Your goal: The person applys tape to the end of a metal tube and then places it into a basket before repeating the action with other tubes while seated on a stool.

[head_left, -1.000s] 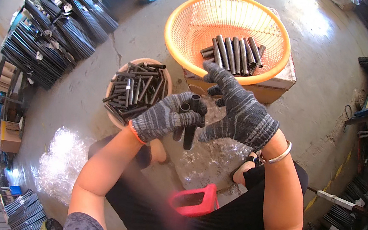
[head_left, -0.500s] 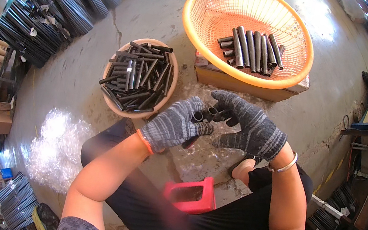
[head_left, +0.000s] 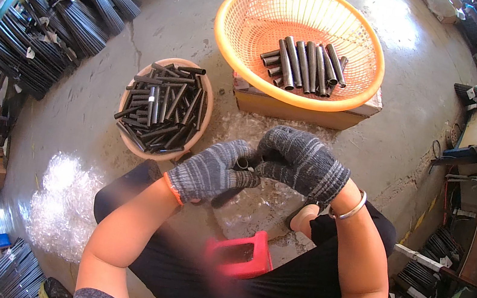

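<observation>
My left hand [head_left: 208,169], in a grey striped knit glove with an orange cuff, is closed around a short dark metal tube [head_left: 242,163]. The tube's open end shows between thumb and fingers, and a dark length shows below the hand. My right hand [head_left: 303,165], gloved alike, has its fingers curled in against the left fingertips. Whatever lies inside the right fingers is hidden. Both hands meet above the floor between my knees. Ahead of them, an orange plastic basket [head_left: 294,101] holds several short dark tubes [head_left: 305,67] laid side by side.
Left of the basket, a peach-coloured tub [head_left: 208,105] is full of jumbled short tubes [head_left: 162,108]. A cardboard box [head_left: 298,112] supports the basket. A red plastic stool [head_left: 260,256] is between my legs. Clear plastic wrap [head_left: 63,203] lies at left; bundled long rods [head_left: 40,42] stand beyond.
My right hand's fingers, spread before, have curled in and drawn against the left fingertips. The view has shifted a little, so the basket and tub appear farther left.
</observation>
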### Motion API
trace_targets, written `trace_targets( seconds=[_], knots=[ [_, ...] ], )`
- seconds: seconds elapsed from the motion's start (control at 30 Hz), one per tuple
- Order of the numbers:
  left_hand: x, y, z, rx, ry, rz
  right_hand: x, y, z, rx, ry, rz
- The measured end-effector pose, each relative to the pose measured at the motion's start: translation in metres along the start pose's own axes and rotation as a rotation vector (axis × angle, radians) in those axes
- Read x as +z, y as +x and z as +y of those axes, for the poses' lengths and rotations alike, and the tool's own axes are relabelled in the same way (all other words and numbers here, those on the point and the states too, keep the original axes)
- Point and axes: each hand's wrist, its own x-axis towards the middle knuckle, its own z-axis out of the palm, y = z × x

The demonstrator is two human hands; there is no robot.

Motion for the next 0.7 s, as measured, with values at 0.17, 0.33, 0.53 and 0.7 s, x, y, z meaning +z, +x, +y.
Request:
trace_targets(
  seconds=[0.17,0.33,0.53,0.7],
  knots=[
    [-0.017,0.013,0.01,0.139,0.236,0.244,-0.036,-0.016,0.004,0.18,-0.05,0.052],
    [-0.034,0.021,0.03,0.44,0.87,0.714,-0.063,-0.032,0.01,0.351,-0.253,0.06],
    [-0.02,0.069,0.06,0.718,0.65,0.773,-0.057,-0.028,0.003,0.259,-0.153,0.063],
    [-0.009,0.072,0.04,0.635,0.458,0.577,-0.061,-0.037,0.013,0.309,0.29,0.185]
  ],
)
